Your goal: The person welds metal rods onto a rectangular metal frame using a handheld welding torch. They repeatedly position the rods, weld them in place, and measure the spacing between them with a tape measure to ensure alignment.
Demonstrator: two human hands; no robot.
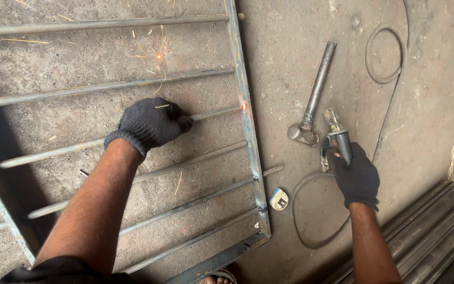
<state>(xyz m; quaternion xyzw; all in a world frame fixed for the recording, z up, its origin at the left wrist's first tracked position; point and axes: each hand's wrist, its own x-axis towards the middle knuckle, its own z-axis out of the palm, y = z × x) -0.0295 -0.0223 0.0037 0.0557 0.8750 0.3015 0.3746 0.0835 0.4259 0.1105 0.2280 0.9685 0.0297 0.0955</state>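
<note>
The left hand, in a dark knit glove at the middle left of the frame, has its fingers clenched around a thin steel bar of a grille lying flat on the concrete floor. The bar runs from under the glove toward the right, where it meets the grille's upright side rail at a small glowing orange spot. Loose sparks hang in the air above the glove, toward the upper middle of the frame. The right hand, also gloved, sits at the middle right, well apart from the grille, its fingers wrapped around the handle of a welding holder whose tip points up and away from the joint. Judging by the fresh glow, one joint has just been tacked and the holder is pulled back; the next move would call for bringing the tip onto another bar end along the rail while the left hand steadies that bar. A hammer lies just beyond the holder, a cable loops on the floor below it, a tape measure lies beside the rail, and steel stock is stacked at the lower right.
</note>
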